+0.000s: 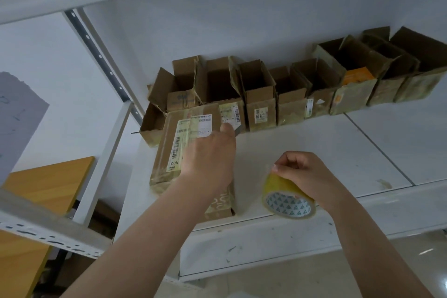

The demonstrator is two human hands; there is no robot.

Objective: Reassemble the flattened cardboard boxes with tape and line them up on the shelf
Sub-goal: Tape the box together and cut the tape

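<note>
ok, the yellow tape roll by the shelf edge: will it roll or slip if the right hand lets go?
Probably could roll: the tape roll is round and sits tilted near the shelf's front edge, steadied only by the right hand on top. Likely light, given the hollow cardboard core. Its glossy outer wrap looks slick, so a loose pinch may slip.

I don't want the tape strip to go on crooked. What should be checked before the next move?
1. Left hand steadies the box: ok.
2. Right hand grips the tape roll: ok.
3. Tape end lifted: cannot tell.
4. Box lies flat on the shelf: ok.
5. Seam closed: cannot tell, hand covers it.
6. Room in the row of boxes: not ok, tightly packed.
</note>
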